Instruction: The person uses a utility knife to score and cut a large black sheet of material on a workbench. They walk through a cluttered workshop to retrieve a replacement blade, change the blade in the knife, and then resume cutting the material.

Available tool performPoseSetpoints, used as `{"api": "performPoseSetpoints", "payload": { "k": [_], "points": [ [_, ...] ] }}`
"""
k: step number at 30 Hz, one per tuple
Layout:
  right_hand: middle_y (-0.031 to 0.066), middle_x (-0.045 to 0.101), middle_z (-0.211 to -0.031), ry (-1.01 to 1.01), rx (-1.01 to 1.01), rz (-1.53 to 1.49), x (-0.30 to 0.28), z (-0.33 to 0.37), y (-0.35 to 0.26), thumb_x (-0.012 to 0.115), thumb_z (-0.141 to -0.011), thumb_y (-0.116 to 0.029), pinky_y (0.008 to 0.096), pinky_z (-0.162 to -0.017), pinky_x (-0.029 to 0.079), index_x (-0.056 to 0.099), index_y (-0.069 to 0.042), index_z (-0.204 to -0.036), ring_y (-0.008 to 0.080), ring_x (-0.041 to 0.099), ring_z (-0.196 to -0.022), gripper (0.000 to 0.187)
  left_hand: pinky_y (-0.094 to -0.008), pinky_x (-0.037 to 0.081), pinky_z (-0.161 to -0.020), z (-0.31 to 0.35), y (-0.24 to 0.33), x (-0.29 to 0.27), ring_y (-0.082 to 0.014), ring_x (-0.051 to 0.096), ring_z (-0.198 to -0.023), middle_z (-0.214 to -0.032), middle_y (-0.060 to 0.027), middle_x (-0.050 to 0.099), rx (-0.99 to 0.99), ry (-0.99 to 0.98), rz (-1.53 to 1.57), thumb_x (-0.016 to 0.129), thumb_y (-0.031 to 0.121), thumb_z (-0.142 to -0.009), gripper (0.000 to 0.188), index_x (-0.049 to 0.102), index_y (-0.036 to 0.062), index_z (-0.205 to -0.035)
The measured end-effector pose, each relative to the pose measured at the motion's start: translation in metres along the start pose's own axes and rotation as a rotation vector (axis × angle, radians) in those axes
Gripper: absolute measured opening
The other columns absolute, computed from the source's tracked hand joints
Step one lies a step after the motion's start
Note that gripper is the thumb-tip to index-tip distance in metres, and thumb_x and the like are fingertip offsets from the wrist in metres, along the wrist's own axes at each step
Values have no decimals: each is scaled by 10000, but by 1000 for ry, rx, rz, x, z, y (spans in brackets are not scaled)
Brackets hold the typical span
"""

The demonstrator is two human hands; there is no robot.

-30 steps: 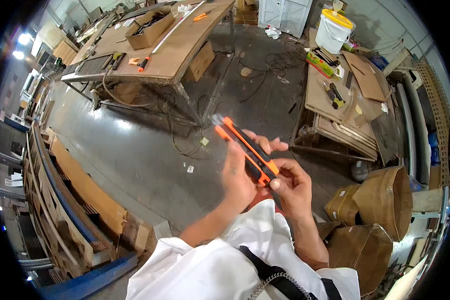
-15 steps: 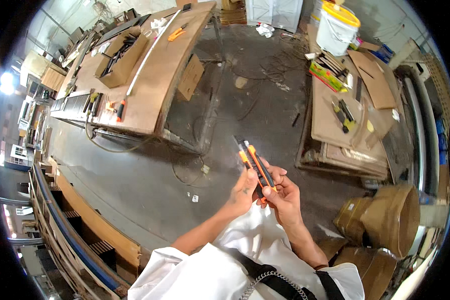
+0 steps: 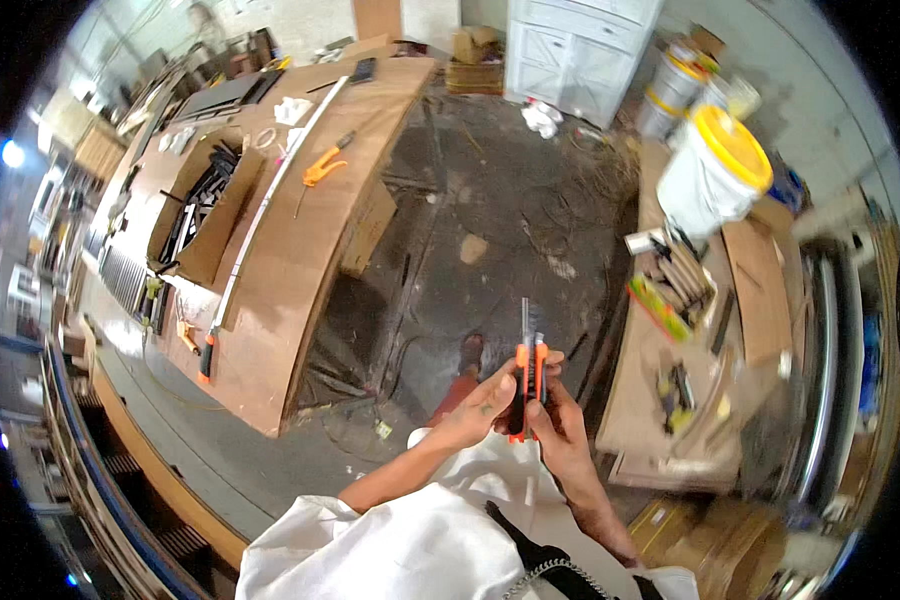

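Note:
In front of my body, two orange-and-black utility knives (image 3: pixel 531 375) lie side by side, pointing away from me, with narrow grey blades standing out at the far end. My left hand (image 3: pixel 478 408) is closed on them from the left, fingers partly hidden behind the handles. From the right, my right hand (image 3: pixel 560 418) grips them too, its thumb pressed along the lower handle. Both hands are close together above my white clothing. How the fingers wrap underneath cannot be seen.
A wooden worktable (image 3: pixel 270 345) at left bears a cardboard box (image 3: pixel 215 240) of dark parts, a long white strip (image 3: pixel 260 215) and an orange-handled tool (image 3: pixel 322 168). At right, a lower bench (image 3: pixel 630 400) carries a yellow-lidded bucket (image 3: pixel 705 190). Cables lie on the floor.
The view has shifted, with both side tables now lower in it. My hands have turned the knives from leaning left to nearly straight ahead. A foot now shows beyond my hands.

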State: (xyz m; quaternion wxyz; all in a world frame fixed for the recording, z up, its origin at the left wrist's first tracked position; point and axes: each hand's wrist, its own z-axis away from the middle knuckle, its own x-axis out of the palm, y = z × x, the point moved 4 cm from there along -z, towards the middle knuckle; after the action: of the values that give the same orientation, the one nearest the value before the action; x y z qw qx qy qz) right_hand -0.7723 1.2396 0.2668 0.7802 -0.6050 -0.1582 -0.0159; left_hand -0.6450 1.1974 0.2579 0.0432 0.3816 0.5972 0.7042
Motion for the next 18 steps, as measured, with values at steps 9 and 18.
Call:
{"api": "performPoseSetpoints", "payload": {
  "k": [9,18],
  "points": [
    [33,582,-806,205,-123,250,-104,-294,-94,500,-1042,-363,252,-598,464,547,-4,-1168,103,540,-668,384,-349,404,-1054,-282,82,-134,-188,499,-1260,-1370,-99,541,-17,-25,-89,461,350,-1054,481,474,37,-1419],
    [14,553,-711,330,-126,262,-186,-535,-204,530,-1019,-338,263,-525,446,554,-15,-1005,105,557,-584,324,-297,501,-868,-562,188,-260,-125,618,-942,-1028,-62,658,62,353,-62,652,247,-973,376,592,-33,-1216]
  ]
}}
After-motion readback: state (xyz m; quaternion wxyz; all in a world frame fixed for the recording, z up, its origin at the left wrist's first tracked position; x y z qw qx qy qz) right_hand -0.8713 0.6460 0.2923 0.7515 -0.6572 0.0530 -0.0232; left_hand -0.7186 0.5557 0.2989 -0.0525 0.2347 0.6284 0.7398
